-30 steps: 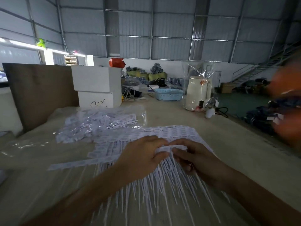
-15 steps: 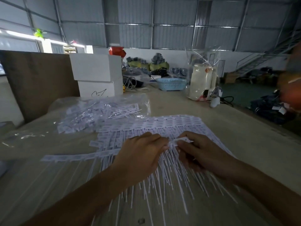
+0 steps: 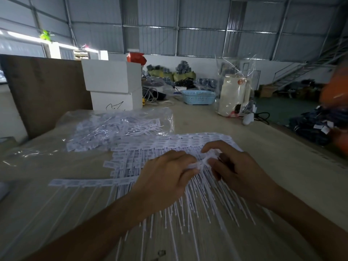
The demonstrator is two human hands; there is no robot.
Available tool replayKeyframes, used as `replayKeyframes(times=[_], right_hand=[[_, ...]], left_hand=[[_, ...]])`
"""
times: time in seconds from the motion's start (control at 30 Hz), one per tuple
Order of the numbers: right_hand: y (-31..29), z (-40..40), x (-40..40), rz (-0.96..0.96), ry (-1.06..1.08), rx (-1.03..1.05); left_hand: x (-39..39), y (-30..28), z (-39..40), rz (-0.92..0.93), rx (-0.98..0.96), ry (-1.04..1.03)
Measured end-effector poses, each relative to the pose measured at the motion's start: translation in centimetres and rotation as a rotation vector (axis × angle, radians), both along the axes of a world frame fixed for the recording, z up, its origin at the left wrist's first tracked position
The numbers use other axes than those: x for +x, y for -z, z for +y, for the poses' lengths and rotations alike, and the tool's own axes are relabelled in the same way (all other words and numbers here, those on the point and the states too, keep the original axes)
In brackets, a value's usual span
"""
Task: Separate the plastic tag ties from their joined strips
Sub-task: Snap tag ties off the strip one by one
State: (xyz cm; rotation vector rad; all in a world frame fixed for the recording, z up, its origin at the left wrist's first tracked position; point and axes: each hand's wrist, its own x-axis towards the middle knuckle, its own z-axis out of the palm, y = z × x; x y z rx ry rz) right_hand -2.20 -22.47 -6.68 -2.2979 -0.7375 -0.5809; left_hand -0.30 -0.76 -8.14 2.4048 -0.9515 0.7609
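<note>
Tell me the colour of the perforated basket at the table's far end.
Light blue; the basket shows clearly in the head view.

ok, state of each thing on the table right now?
left hand: pinching tag ties
right hand: pinching tag ties
tag ties in hands: bunched, being pulled apart
tie strips: joined, flat on table
plastic bag: holds ties
blue basket: upright
</note>
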Motion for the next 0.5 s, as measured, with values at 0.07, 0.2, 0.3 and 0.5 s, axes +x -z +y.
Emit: replayKeyframes(times=[0.07, 0.2, 0.3, 0.5], right_hand=[[0.0, -0.1, 0.1, -0.052, -0.005, -0.014], [0.1, -0.8, 0.8, -0.143, 0.166, -0.031], [-0.9, -2.5, 1.3, -0.041, 0.341, 0.125], [-1.3, 0.5, -1.0, 0.393, -0.099, 0.176]], left_hand=[[0.0, -0.1, -0.1, 0.015, -0.001, 0.017], [-0.5, -0.3, -0.1, -0.005, -0.036, 0.058], [-1.0, -0.3, -0.2, -0.042, -0.046, 0.074], [-1.1, -0.7, -0.4, 0.018, -0.151, 0.062]])
